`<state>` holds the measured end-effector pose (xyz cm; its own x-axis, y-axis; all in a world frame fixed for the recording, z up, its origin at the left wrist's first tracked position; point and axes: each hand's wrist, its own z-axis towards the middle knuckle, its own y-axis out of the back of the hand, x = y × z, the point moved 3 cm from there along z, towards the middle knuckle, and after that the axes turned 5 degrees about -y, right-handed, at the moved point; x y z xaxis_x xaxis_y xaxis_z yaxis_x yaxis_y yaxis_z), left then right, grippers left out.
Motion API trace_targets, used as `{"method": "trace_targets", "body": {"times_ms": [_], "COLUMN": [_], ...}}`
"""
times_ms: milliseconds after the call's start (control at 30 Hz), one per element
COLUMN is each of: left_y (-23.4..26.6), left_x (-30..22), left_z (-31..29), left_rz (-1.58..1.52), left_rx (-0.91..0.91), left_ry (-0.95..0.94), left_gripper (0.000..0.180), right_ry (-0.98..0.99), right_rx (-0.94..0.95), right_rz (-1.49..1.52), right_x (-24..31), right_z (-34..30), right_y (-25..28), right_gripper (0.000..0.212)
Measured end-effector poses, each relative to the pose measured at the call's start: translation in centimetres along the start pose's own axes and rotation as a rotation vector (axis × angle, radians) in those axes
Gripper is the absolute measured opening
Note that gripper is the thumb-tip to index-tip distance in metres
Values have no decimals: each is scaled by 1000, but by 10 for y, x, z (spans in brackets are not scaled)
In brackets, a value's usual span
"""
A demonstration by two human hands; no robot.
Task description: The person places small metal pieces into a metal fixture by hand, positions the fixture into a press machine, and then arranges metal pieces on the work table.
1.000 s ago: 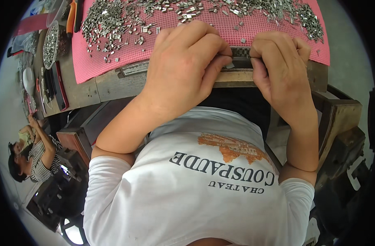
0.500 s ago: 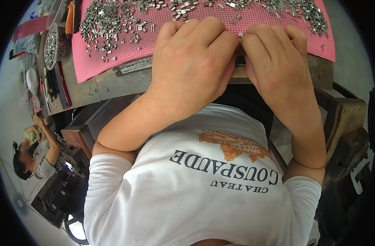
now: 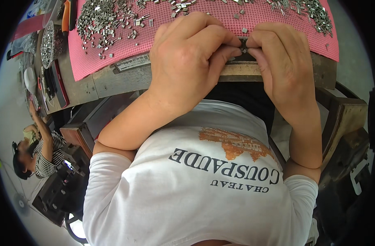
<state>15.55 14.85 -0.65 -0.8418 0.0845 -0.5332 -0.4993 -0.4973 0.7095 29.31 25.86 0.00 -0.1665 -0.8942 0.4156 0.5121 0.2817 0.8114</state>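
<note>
- Two bare hands are held over the table's near edge; left hand point(image 3: 188, 57) and right hand point(image 3: 280, 61) are set nearly tip to tip.
- One tiny metal piece point(image 3: 244, 51) is seen in the gap between them – right fingertips just beside it, left ones slightly farther off.
- Its long axis cannot be made out; too small.
- Left thumb and index tips are set close together; whether anything is gripped cannot be told.
- Right thumb and index are curled nearly together at the piece – contact or clamp cannot be told.
- A dark metal bar point(image 3: 243, 58) is seen below the fingertips, laid left to right along the edge, partly covered by both hands.
- A loose square part point(image 3: 244, 30) is left on the pink mat point(image 3: 89, 67), just beyond the fingertips.
- More metal parts point(image 3: 98, 24) are heaped farther left.
</note>
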Motion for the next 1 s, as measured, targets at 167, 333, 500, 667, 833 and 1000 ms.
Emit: {"method": "trace_targets", "body": {"times_ms": [167, 333, 500, 667, 833, 1000], "left_y": [1, -1, 3, 5, 6, 6], "left_x": [2, 0, 2, 2, 4, 6], "left_z": [1, 1, 3, -2, -6, -4], "left_rz": [-64, -35, -127, -233, -262, -307], "left_rx": [25, -6, 2, 43, 48, 58], "left_ry": [34, 40, 14, 177, 168, 179], "left_gripper": [20, 19, 22, 32, 38, 39], "right_ry": [20, 21, 5, 53, 72, 12], "right_rx": [-48, -84, -71, -61, -36, -24], "right_rz": [24, 33, 155, 121, 63, 45], "right_x": [-5, -9, -16, -10, -2, -2], "right_z": [-2, -5, -11, -9, -5, -2], "right_y": [-4, -5, 0, 0, -2, -7], "right_gripper": [22, 20, 17, 19, 19, 18]}}
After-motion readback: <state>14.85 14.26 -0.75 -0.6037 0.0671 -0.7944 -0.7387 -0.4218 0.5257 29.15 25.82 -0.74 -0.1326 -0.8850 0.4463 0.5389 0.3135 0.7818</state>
